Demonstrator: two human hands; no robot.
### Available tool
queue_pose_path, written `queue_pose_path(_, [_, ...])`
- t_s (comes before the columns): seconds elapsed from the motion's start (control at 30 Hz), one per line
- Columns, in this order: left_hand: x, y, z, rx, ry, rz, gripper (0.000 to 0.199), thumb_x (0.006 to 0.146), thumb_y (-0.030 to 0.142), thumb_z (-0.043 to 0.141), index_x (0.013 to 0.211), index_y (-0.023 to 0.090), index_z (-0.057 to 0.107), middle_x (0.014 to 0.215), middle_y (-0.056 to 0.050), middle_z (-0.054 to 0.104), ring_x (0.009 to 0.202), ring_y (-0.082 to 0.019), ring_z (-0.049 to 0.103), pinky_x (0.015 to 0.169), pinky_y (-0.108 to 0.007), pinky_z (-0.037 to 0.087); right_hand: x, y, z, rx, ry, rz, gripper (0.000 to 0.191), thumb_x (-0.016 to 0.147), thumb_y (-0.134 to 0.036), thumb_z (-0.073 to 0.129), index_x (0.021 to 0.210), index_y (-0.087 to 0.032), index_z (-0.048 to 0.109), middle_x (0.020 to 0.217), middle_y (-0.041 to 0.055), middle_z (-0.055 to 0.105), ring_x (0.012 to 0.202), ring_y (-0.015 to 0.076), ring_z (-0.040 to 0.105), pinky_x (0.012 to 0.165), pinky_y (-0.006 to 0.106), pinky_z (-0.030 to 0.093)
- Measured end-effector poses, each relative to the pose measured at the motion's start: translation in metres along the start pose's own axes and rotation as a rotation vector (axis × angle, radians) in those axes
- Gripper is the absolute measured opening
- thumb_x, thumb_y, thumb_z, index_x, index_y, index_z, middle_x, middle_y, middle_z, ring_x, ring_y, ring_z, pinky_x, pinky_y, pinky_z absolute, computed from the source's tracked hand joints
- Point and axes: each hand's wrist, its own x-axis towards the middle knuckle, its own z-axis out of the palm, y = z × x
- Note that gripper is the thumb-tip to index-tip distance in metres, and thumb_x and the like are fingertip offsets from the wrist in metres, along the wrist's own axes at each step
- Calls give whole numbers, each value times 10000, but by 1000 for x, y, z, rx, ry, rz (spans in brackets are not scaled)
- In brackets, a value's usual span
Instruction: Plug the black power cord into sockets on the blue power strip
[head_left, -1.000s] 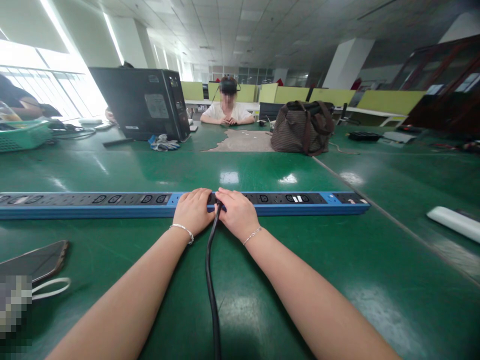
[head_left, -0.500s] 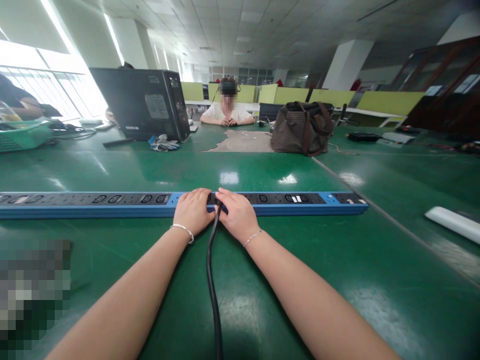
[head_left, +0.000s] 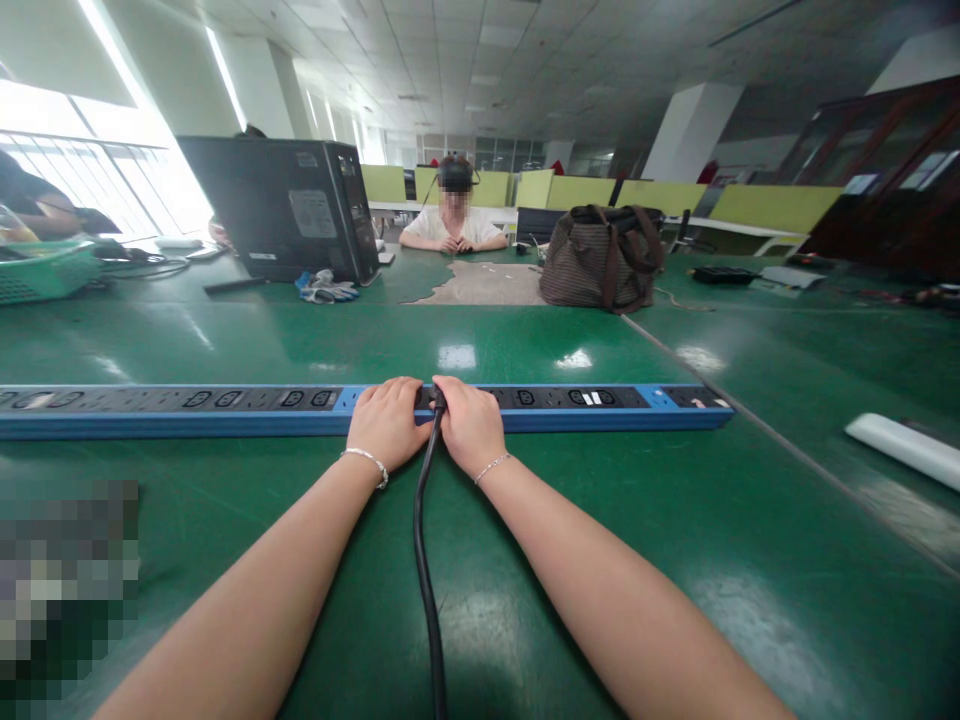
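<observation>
A long blue power strip [head_left: 600, 421] with black sockets along its top lies across the green table. The black plug [head_left: 439, 397] of a thick black cable [head_left: 421, 530] stands at its middle, and the cable runs down toward me. My left hand [head_left: 386, 415] is wrapped over the strip just left of the plug, its thumb close to the cable. Closed at the plug's right side is my right hand [head_left: 472, 425], its fingertips against the plug. Fingers partly hide the socket, so I cannot tell how deep the plug sits.
Behind the strip stand a black computer case [head_left: 262, 210], work gloves [head_left: 327, 288] and a brown bag [head_left: 600, 260]. A person [head_left: 454, 222] sits opposite with hands together. A green basket [head_left: 49, 272] is at the left, a white bar [head_left: 907, 447] at the right.
My right hand has shifted slightly left and turned more upright around the plug, showing more of the plug's top. The left hand, strip and cable look the same.
</observation>
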Motion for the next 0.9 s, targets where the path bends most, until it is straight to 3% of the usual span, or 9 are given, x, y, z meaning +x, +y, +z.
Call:
queue_pose_path(0.57, [-2,-2,3,-6,7,18,430,802,400,499,1154,156,532,1193,-118,611,1132,-265,526,948,-394,361,-1,3,8,-56,50,-41,339,904,-187,393,1197,-138,557,1177,103,631,1039,201,577,948,350,382])
queue_pose_path(0.73, [-2,-2,3,-17,-2,12,429,802,396,507,1163,166,530,1206,-117,604,1140,-263,523,957,-386,353,-1,6,8,-90,47,-120,353,901,-169,384,1202,-132,565,1216,113,609,1087,223,559,993,387,371])
queue_pose_path(0.8, [-1,-2,3,-24,-10,5,442,804,414,512,1170,167,526,1212,-124,600,1148,-267,519,963,-391,350,2,4,5,-54,98,-117,359,905,-174,375,1212,-142,558,1219,113,605,1111,218,548,1001,380,378])
queue_pose_path(0.9, [-1,-2,2,-32,-22,4,494,796,475,531,1176,159,520,1206,-129,601,1149,-275,517,963,-399,353,10,0,-4,55,286,-6,364,920,-220,359,1232,-153,535,1202,108,612,1106,203,554,983,352,409])
